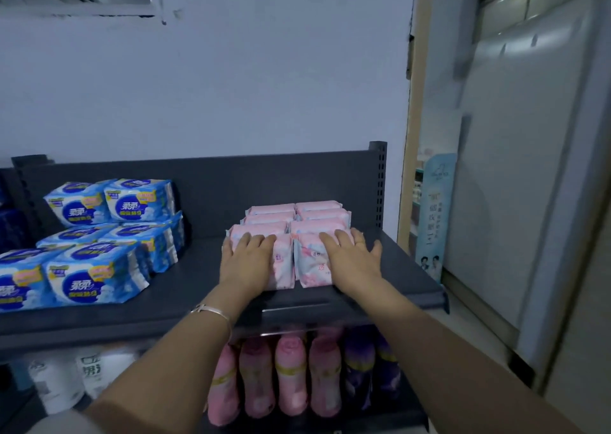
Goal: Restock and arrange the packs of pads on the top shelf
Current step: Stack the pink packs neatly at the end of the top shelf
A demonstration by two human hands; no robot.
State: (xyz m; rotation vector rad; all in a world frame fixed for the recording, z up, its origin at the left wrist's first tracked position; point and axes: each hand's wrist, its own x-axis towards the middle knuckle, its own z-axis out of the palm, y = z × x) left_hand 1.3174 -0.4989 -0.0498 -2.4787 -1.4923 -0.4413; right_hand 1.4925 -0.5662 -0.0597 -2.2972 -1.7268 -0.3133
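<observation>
Several pink packs of pads [299, 213] stand in two rows on the right part of the dark top shelf [198, 268]. My left hand [246, 256] lies flat with straight fingers on the front pack of the left row [281, 268]. My right hand [350, 256] lies flat on the front pack of the right row [310, 266], its fingers spread over the pack's top. Neither hand grips anything.
Blue packs of pads [99, 255] are stacked on the left of the same shelf. Pink and purple packs [291, 377] stand on the shelf below. A pale fridge-like cabinet [512, 185] stands to the right, and the shelf's right upright [378, 182] rises behind the pink packs.
</observation>
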